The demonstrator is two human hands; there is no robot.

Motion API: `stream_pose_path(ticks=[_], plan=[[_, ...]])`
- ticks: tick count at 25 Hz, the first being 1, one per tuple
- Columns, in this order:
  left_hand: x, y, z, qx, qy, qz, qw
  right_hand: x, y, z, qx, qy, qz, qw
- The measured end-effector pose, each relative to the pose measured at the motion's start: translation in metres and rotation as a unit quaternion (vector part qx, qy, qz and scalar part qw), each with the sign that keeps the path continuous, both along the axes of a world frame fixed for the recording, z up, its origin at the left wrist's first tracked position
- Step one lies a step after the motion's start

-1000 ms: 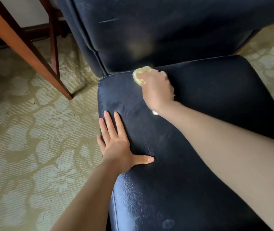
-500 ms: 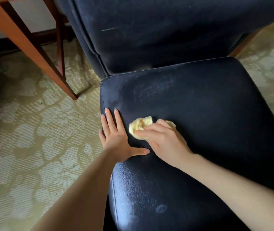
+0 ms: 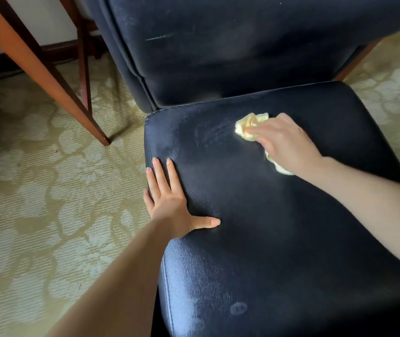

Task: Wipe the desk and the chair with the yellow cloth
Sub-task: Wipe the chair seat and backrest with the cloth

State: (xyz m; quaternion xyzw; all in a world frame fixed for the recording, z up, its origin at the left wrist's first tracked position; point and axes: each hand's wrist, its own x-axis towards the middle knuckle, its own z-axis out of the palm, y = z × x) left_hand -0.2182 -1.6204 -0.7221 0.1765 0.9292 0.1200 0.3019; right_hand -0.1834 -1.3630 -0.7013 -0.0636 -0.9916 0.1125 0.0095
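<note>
- Currently I log the right hand [image 3: 287, 144] with fingers curled over the bunched yellow cloth [image 3: 247, 126], pressing it onto the chair seat [image 3: 279, 227], toward the seat's rear, right of centre.
- A tail of cloth sticks out under the palm, lying on the seat.
- Left hand [image 3: 169, 203]: flat at the seat's left edge, fingers straight, thumb splayed toward the seat's middle; holds nothing.
- Backrest [image 3: 242, 45] rises directly behind the seat.
- Wooden desk leg [image 3: 48, 76] stands on patterned carpet [image 3: 36, 190], left of the seat, apart from it.
</note>
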Motion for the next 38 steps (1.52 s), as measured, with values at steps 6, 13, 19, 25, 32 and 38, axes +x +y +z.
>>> stream_pose_path(ticks=[6,13,19,25,32,38], plan=[[0.001,0.001,-0.002,0.005,-0.002,-0.002,1.000,-0.044,0.018,0.007,0.065,0.007,-0.163,0.984],[-0.003,0.001,-0.002,0.003,0.001,0.000,1.000,-0.077,0.014,-0.001,0.083,-0.020,-0.218,0.972],[-0.003,0.000,-0.004,0.011,0.000,0.002,1.000,-0.036,-0.015,-0.013,0.085,0.002,-0.121,0.989],[0.001,-0.001,-0.003,0.023,-0.004,0.002,1.000,0.000,-0.084,-0.020,-0.120,0.082,0.021,0.989],[-0.001,0.002,-0.001,0.031,-0.005,-0.002,0.999,-0.033,-0.072,-0.015,-0.127,0.081,0.058,0.987],[0.001,0.002,-0.004,0.040,-0.014,-0.003,0.999,-0.103,-0.090,-0.016,-0.134,0.057,0.044,0.988]])
